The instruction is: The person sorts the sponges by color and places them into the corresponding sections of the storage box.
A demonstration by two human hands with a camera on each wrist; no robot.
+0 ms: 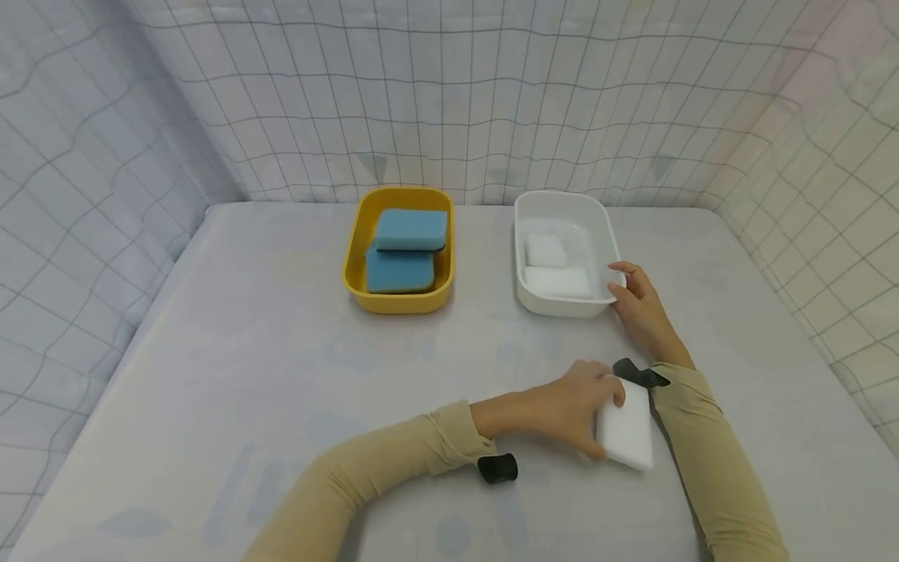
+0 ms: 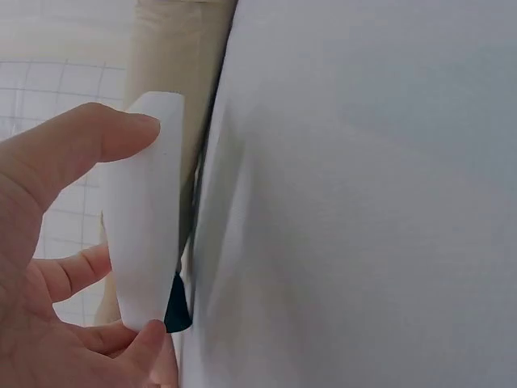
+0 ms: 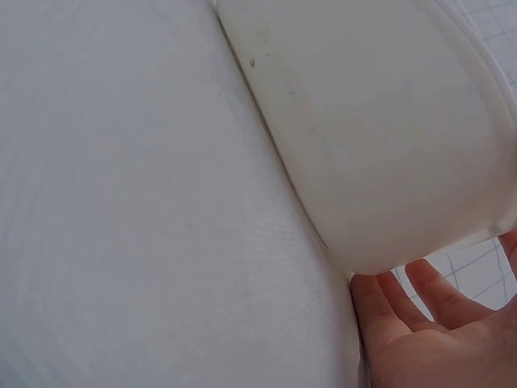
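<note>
My left hand [image 1: 579, 406] grips a white sponge block [image 1: 627, 425] by its edges, thumb on one side and fingers on the other. In the left wrist view the white sponge block [image 2: 149, 214] stands on edge between the thumb and the fingertips. My right hand [image 1: 646, 312] holds the near right corner of a white plastic bin [image 1: 562, 308], fingers at its rim. The right wrist view shows the fingers [image 3: 444, 299] against the outer wall of the white bin [image 3: 363, 121]. Smaller white blocks [image 1: 558, 282] lie inside that bin.
To the left of the white bin stands a yellow bin [image 1: 400, 303] holding blue sponges [image 1: 410, 229]. Both bins sit near the back of a white-covered table [image 1: 281, 351]. Grid-patterned curtains [image 1: 456, 101] enclose the back and sides.
</note>
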